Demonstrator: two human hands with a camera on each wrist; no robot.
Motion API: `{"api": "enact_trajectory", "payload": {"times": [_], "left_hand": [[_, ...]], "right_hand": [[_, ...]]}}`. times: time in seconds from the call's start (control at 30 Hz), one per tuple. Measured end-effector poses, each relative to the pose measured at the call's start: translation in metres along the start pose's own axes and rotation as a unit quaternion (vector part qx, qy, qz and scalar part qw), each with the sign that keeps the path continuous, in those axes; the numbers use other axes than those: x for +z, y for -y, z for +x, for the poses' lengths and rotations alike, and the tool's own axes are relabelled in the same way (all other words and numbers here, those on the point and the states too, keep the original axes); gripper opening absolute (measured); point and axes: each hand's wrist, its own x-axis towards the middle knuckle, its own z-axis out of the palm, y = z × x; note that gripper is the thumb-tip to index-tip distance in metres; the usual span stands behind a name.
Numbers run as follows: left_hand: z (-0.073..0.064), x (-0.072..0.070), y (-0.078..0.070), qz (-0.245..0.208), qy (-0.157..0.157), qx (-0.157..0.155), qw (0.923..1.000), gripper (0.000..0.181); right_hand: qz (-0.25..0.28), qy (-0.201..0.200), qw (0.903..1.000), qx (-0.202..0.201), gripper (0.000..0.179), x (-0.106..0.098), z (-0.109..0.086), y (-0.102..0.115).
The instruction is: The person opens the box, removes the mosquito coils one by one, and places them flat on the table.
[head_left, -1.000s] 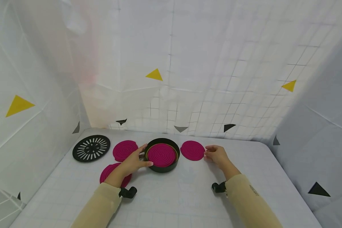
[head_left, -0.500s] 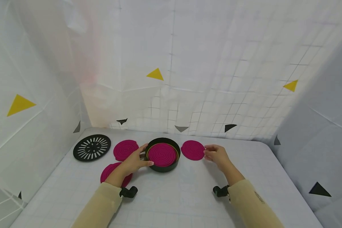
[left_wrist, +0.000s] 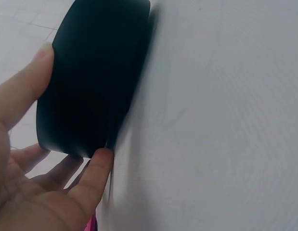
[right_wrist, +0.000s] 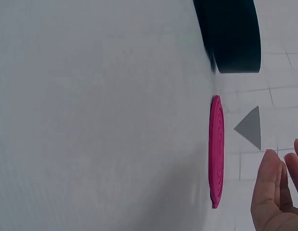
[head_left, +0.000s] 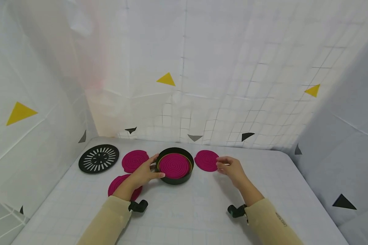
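Note:
In the head view my left hand [head_left: 143, 174] grips the left side of a round black coaster holder [head_left: 175, 182], thumb at the front and fingers behind. Inside it lies a pink spiral coaster [head_left: 174, 165] with a thin yellowish ring around it. The left wrist view shows the holder's dark side wall [left_wrist: 91, 72] between thumb and fingers. To the right, a second pink coaster [head_left: 205, 160] lies flat on the table. My right hand [head_left: 234, 172] hovers by its right edge, holding nothing, fingers loosely bent. In the right wrist view, a gap separates the fingers [right_wrist: 266, 187] from that coaster.
Two more pink coasters are left of the holder: one behind the left hand [head_left: 135, 161], the other partly under the left forearm [head_left: 115, 186]. A black slotted round trivet [head_left: 98, 159] lies at the table's back left corner. White sheeting [head_left: 220, 85] surrounds the table.
My right hand has shifted slightly left, its fingertips now overlapping the right coaster's edge in the head view. The left hand and the holder have stayed put.

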Motion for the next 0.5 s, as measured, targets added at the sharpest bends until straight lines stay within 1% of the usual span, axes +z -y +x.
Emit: {"api": "enact_trajectory", "payload": {"times": [0.13, 0.37, 0.5], "left_hand": [[-0.001, -0.001, 0.000, -0.002, 0.001, -0.001, 1.0000, 0.107], [-0.003, -0.001, -0.002, -0.004, 0.001, -0.003, 1.0000, 0.105], [-0.003, -0.001, -0.003, -0.002, 0.002, -0.005, 1.0000, 0.105]], "right_hand": [[0.006, 0.004, 1.0000, -0.005, 0.038, 0.004, -0.005, 0.002], [-0.013, 0.007, 0.9996, -0.023, 0.036, 0.013, -0.010, 0.006], [-0.011, 0.008, 0.9995, -0.030, 0.033, 0.021, -0.010, 0.006]]}}
